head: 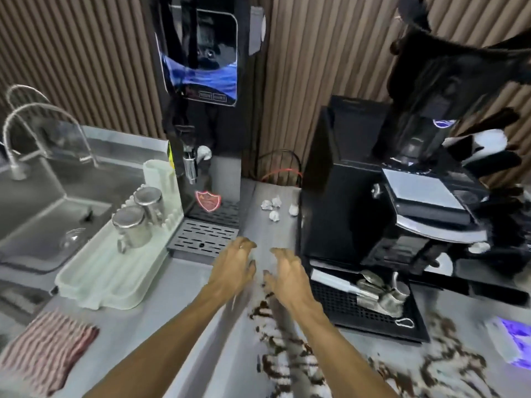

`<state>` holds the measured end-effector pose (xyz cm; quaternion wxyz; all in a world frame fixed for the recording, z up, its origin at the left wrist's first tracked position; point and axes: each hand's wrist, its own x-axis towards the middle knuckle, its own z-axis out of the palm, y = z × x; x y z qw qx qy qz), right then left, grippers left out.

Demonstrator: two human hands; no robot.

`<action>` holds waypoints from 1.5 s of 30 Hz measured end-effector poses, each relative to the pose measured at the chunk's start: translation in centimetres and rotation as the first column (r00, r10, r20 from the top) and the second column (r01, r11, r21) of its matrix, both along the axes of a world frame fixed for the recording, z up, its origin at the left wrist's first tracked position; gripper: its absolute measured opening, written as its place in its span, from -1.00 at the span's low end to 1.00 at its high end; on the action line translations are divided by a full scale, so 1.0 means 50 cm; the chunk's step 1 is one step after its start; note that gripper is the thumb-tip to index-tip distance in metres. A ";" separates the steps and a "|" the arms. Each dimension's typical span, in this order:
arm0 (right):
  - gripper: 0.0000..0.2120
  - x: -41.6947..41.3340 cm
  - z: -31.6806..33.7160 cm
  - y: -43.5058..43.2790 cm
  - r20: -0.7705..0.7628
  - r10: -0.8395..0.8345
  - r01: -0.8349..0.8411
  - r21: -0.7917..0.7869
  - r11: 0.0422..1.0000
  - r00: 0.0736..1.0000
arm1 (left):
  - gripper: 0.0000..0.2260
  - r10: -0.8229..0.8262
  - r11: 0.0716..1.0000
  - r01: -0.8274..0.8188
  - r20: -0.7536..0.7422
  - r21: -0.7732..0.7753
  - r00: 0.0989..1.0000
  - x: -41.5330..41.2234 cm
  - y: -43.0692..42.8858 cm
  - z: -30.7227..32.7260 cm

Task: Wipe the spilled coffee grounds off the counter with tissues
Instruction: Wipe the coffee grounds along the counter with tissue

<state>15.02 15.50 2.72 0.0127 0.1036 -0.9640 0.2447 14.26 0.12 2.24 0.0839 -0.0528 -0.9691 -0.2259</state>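
Observation:
Dark coffee grounds (287,354) lie smeared across the grey counter (178,317) in the lower middle and right of the head view. Several crumpled white tissues (273,206) sit farther back on the counter, between the two black machines. My left hand (234,267) and my right hand (287,275) stretch out side by side over the counter, palms down, fingers loosely bent, holding nothing. Both are short of the tissues and just beyond the far end of the grounds. The picture is motion-blurred.
A black water dispenser (207,110) with a drip grate (204,238) stands at the back left. A black coffee machine (402,211) with a drip tray (367,308) is at right. Left are a pale drying tray (94,280) with two steel cups (132,228), a sink (37,214) and a striped cloth (43,346).

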 end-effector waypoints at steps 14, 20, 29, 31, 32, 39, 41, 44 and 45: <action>-0.49 -0.476 -0.005 -0.050 0.035 -0.259 0.238 0.289 0.927 0.965 | -0.43 -0.056 0.998 0.058 0.107 -0.008 0.993 -0.430 0.081 -0.074; -0.54 -0.550 -0.067 -0.039 0.117 -0.275 0.231 0.297 0.926 0.954 | -0.47 -0.064 0.991 0.078 0.133 -0.105 0.989 -0.497 0.088 -0.153; -0.71 -0.521 -0.073 -0.039 0.087 -0.258 0.213 0.351 0.912 0.962 | -0.66 -0.083 0.993 0.075 0.080 0.097 0.993 -0.482 0.061 -0.168; -0.71 -0.502 -0.071 -0.044 0.068 -0.253 0.220 0.318 0.922 0.965 | -0.67 -0.071 0.990 0.061 0.073 0.124 0.995 -0.468 0.049 -0.153; -0.70 -0.494 -0.072 -0.046 0.055 -0.257 0.229 0.307 0.924 0.965 | -0.66 -0.066 0.990 0.057 0.067 0.133 0.996 -0.461 0.044 -0.147; -0.75 -0.386 -0.017 -0.072 0.022 -0.182 0.168 0.284 0.944 0.983 | -0.64 -0.031 0.989 0.027 0.022 0.144 0.999 -0.381 0.033 -0.094; -0.74 -0.352 -0.006 -0.068 -0.003 -0.132 0.127 0.280 0.951 0.991 | -0.65 -0.021 0.991 0.021 -0.002 0.133 1.000 -0.342 0.035 -0.082; -0.71 -0.288 0.010 -0.054 -0.008 -0.095 0.094 0.271 0.958 0.995 | -0.65 -0.013 0.992 0.016 -0.023 0.128 1.000 -0.269 0.047 -0.060; -0.70 -0.263 0.015 -0.047 -0.024 -0.090 0.093 0.260 0.961 0.996 | -0.66 -0.007 0.992 0.010 -0.025 0.127 1.000 -0.242 0.052 -0.051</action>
